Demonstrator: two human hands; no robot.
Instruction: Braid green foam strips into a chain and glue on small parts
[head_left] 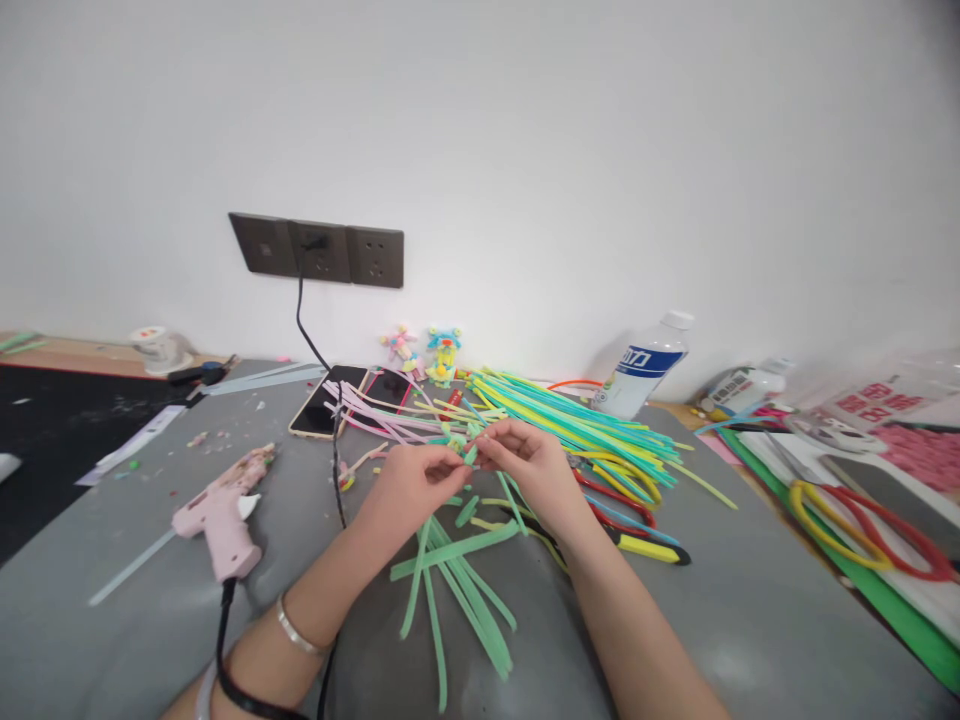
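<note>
Left hand [409, 485]: fingers drawn narrow, thumb and forefinger pinched on a short green strip piece [469, 456]. Metal bangle [300, 630] on the wrist, black band [240, 690] further down the forearm.

Right hand [529, 468]: likewise narrow, fingertips closed on the other end of the same piece. Fingertips of both hands nearly meeting, piece held just above the table [750, 620], near its middle.

Directly below the hands: loose green strips [457, 580] lying flat on the grey surface, fanned toward the near edge, some crossing.

Under and right of the right wrist: red-handled pliers [622, 505] and a yellow-handled tool [649, 548], side by side; exact contact between them not discernible.

Beyond the hands: large bundle of green and yellow strips [577, 425], spread to the right; smaller bunch of pink strips [382, 405] to its left, overlapping two phones [328, 400] lying face up.

Left of the left hand, apart from it: pink glue gun [221, 515] resting on the table, black cable [330, 470] running past toward the wall socket [319, 250].

Against the wall: two small colourful figures [424, 350] standing side by side, plastic bottle [645, 375] tilted behind the bundle.

Far right: red and yellow loops [862, 520] on a light sheet bordered by a green mat [885, 605]. Far left: tape roll [157, 348] near the wall.
</note>
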